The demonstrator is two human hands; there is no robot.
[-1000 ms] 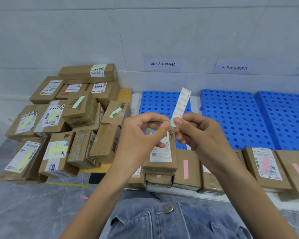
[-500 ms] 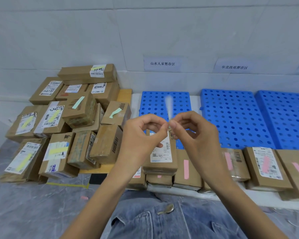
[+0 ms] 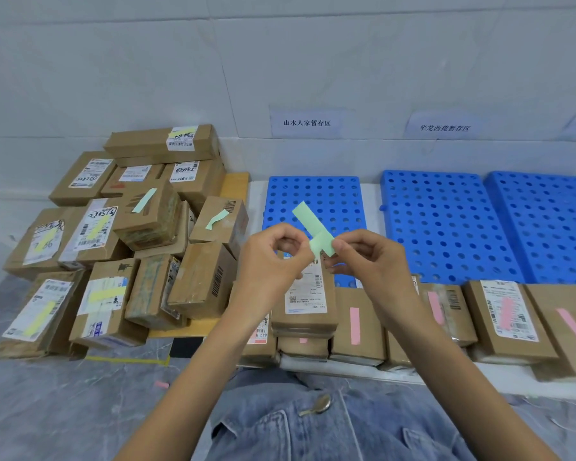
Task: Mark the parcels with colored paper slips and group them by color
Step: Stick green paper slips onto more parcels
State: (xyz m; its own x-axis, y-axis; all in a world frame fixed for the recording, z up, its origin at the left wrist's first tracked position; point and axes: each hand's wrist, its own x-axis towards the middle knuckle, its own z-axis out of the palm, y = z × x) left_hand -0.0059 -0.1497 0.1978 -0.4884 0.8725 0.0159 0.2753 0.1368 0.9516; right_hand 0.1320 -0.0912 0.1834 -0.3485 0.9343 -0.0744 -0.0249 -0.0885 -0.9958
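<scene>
- The left hand (image 3: 273, 257) and the right hand (image 3: 373, 264) meet in mid-air at the centre. Both have curled fingers pinching the near end of a pale green paper slip (image 3: 308, 217), whose free end juts up and to the far left.
- The slip looks folded or doubled at the pinch. I judge it is being peeled or readied for sticking, though I cannot tell which.
- Just beneath the hands lies a brown cardboard parcel with a white shipping label (image 3: 306, 294) and no visible slip. It sits atop a near row of brown parcels bearing pink slips (image 3: 356, 324).
- On the left is a heap of brown parcels with green and yellow slips (image 3: 150, 214); blue perforated plastic pallets (image 3: 446, 221) lie beyond.
- Next, probably: press the slip onto the unmarked parcel, then carry the parcel left to the green-marked ones.
</scene>
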